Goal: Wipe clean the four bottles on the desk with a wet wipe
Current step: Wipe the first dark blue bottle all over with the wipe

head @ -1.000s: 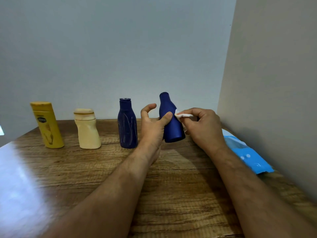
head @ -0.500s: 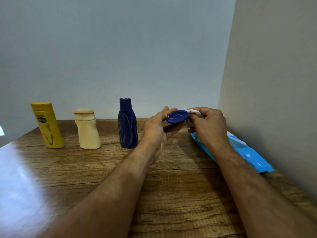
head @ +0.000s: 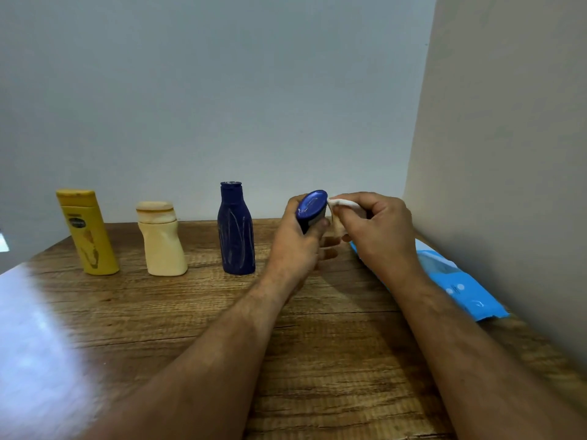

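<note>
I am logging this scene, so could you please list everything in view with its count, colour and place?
yellow bottle: 1, yellow, far left of desk, upright
cream bottle: 1, cream, right of the yellow one, upright
standing blue bottle: 1, dark blue, mid desk, upright
held blue bottle: 1, blue, lifted, base toward camera
wipe: 1, white, at the held bottle's edge
wipes pack: 1, light blue, right, by the wall
desk: 1, brown wood
left hand: grips held bottle
right hand: pinches wipe

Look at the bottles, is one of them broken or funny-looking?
Yes. The cream bottle looks dented and leans, its cap sitting crooked. The dark blue bottle standing beside it has pale streaks down its side. Nothing has spilled on the desk.
</note>
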